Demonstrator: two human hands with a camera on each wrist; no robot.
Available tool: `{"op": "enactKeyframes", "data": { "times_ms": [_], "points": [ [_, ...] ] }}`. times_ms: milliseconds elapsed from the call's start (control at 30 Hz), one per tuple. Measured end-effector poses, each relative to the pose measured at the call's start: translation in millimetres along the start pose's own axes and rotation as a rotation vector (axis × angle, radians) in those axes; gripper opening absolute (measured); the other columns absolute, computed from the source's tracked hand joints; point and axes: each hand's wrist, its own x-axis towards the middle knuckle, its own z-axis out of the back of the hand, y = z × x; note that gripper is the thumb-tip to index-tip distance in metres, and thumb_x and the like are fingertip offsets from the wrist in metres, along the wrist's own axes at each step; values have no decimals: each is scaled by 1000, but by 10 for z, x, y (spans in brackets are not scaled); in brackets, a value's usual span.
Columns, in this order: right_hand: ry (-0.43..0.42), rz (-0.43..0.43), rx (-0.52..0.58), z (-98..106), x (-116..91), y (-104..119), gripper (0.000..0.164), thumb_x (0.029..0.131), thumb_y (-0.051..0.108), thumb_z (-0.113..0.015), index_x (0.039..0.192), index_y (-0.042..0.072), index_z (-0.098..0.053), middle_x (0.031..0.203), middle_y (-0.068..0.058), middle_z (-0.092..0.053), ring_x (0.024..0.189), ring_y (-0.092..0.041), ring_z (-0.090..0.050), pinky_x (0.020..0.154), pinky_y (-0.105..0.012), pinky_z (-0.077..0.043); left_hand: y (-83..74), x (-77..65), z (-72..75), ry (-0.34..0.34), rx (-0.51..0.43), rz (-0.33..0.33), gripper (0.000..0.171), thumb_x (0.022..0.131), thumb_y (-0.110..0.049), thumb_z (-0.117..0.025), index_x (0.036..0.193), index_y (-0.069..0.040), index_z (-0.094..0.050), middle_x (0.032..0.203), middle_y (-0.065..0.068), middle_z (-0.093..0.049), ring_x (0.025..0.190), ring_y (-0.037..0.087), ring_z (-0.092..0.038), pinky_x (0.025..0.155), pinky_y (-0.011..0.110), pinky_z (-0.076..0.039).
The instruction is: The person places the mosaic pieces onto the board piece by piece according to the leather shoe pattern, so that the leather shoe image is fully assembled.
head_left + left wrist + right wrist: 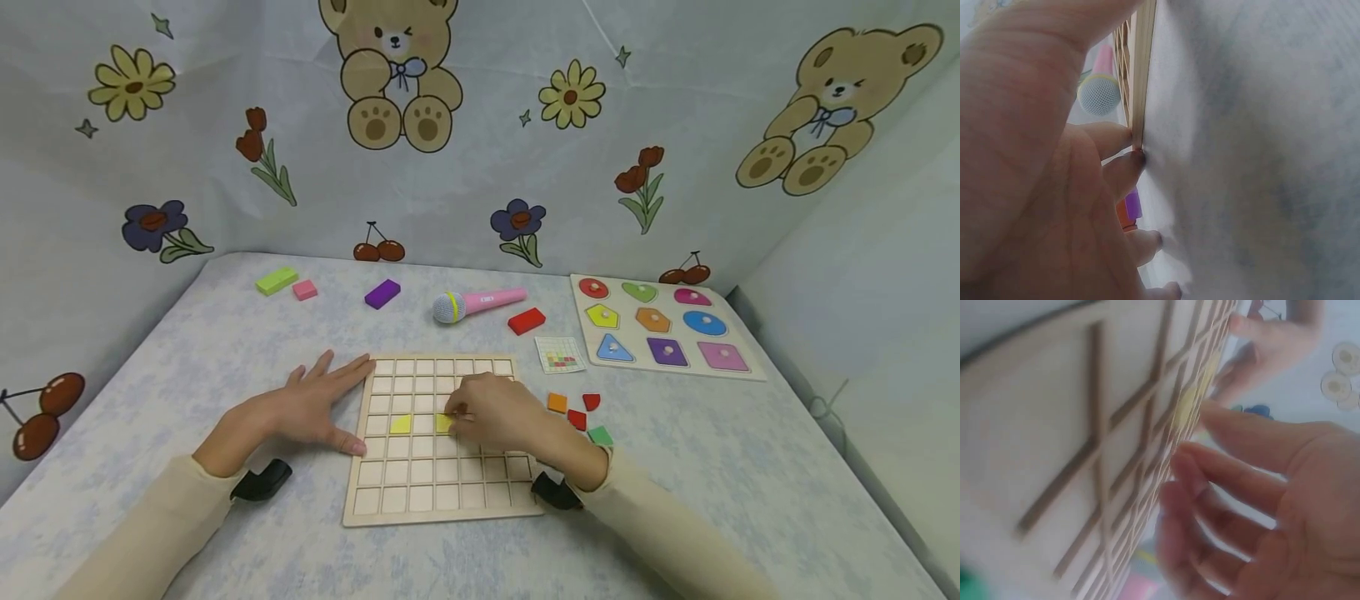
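A wooden grid board (420, 522) lies on the table with two yellow pieces in one row of its cells. The left yellow piece (401, 426) has a cut or rounded corner; the other yellow piece (443, 423) is partly covered by my right hand (498, 412). The right thumb and bent fingers are right at that piece, with a gap between thumb and index finger in the right wrist view. My left hand (307, 407) has its fingers spread, with thumb and fingertips at the board's left edge. In the left wrist view the fingertips touch the board's side (1142, 75).
Right of the board lie an orange piece (557, 402), two red pieces (577, 419) and a green piece (600, 436). Behind are a pattern card (560, 355), red block (527, 322), pink microphone (491, 300), purple block (382, 293), pink and green blocks (277, 281), and a shape puzzle (678, 371).
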Motion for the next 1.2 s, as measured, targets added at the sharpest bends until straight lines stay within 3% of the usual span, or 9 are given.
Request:
{"op": "enactKeyframes", "data": {
  "times_ms": [200, 333, 467, 700, 900, 1200],
  "points": [
    [-9, -16, 132, 148, -199, -229, 30, 91, 24, -74, 119, 11, -72, 90, 8, -67, 71, -7, -57, 62, -24, -48, 8, -21, 18, 2, -4, -5, 124, 70, -66, -81, 162, -12, -17, 168, 13, -12, 148, 56, 7, 109, 79, 1],
    [-16, -61, 146, 230, -395, -423, 28, 90, 21, -76, 116, 11, -72, 88, 8, -66, 71, -8, -56, 60, -23, -49, -14, -23, 34, 0, -1, -5, 124, 70, -66, -81, 161, -12, -17, 168, 14, -12, 148, 57, 7, 109, 79, 1],
    [32, -99, 156, 283, -589, -640, 31, 88, 19, -77, 118, 12, -72, 93, 6, -66, 76, -9, -56, 63, -22, -51, -18, -24, 33, -4, 3, -3, 125, 69, -66, -81, 161, -11, -17, 168, 14, -12, 148, 57, 6, 109, 79, 1],
    [113, -21, 289, 311, -836, -1041, 25, 88, 16, -77, 113, 12, -72, 93, 3, -65, 83, -12, -57, 73, -23, -52, -16, -14, 1, -6, 5, -6, 125, 69, -66, -81, 161, -11, -17, 168, 14, -12, 148, 57, 6, 109, 79, 0],
    [132, -11, 366, 292, -924, -1226, 22, 87, 15, -78, 109, 14, -73, 89, 2, -61, 83, -14, -56, 71, -23, -50, -8, -17, -5, -5, -1, -9, 125, 69, -66, -81, 161, -11, -17, 168, 15, -12, 148, 57, 6, 109, 79, 1],
    [146, -46, 403, 247, -927, -1282, 21, 90, 15, -76, 110, 14, -72, 89, 1, -59, 83, -15, -55, 70, -22, -48, 17, -11, -11, -11, 3, -7, 125, 69, -66, -81, 161, -11, -17, 168, 14, -12, 148, 56, 6, 109, 79, 1]
  ]
}}
